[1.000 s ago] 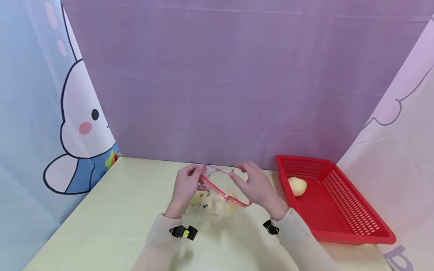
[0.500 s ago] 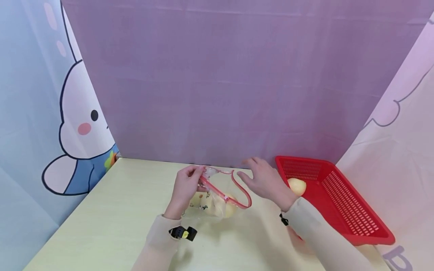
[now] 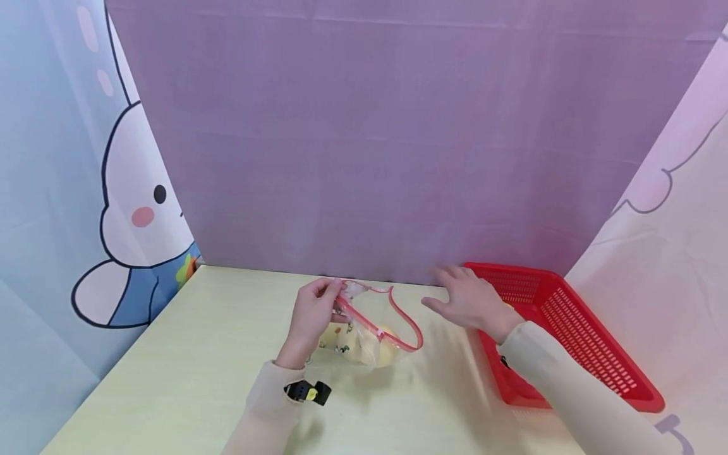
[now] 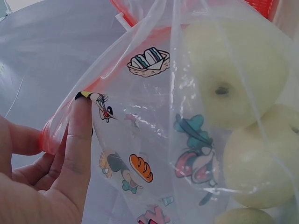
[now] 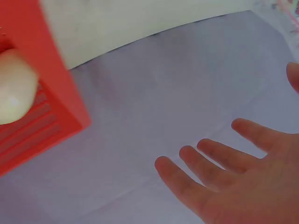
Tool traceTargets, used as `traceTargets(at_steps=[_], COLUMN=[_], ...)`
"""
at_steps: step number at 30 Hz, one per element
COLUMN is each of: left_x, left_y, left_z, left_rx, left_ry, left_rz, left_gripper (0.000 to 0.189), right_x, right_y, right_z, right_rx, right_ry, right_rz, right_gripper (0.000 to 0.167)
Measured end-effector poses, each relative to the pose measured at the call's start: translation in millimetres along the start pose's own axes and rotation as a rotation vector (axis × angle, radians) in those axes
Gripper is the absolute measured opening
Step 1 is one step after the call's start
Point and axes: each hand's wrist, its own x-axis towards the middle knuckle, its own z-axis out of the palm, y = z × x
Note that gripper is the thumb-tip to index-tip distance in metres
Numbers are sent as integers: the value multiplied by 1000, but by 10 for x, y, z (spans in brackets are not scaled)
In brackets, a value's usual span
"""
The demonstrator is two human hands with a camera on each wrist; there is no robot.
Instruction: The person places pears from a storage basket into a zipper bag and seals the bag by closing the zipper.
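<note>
My left hand [image 3: 317, 309] pinches the rim of a clear zip bag [image 3: 364, 351] with a red zip edge and printed cartoons. The bag's mouth gapes to the right. Inside lie several round, pale yellow fruits [image 4: 236, 70], pear-like, with a dark stem dimple on one. My right hand [image 3: 469, 303] is spread, holding nothing, over the near-left rim of a red plastic basket [image 3: 574, 316]. Another pale fruit [image 5: 16, 88] sits in that basket; in the head view the right hand hides most of it.
A pale yellow table [image 3: 188, 366] bears the bag and the basket. Behind it hangs a purple cloth [image 3: 364, 139]. Printed curtains [image 3: 45, 189] close off both sides. The basket's raised walls stand to the right of the bag.
My right hand has left the bag's red edge and moved right to the basket. The bag's right edge now stands free. My left hand keeps its place and its pinch.
</note>
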Motion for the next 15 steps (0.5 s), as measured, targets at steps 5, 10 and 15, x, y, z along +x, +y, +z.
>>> traceTargets(at_steps=[5,10,15], left_x=[-4,-7,-12], left_y=[0,0,12], left_z=[-3,-6,-10], left_rx=[2,15,22], left_ry=[2,7,7], left_rz=[-2,-11,-22], left_gripper=[28,27,25], right_x=[37,80,91], right_y=[221,471,683], right_z=[63,134,168], right_rx=[21,47,24], right_ry=[-6,20,37], right_rz=[32,60,75], right_gripper=[87,84,78])
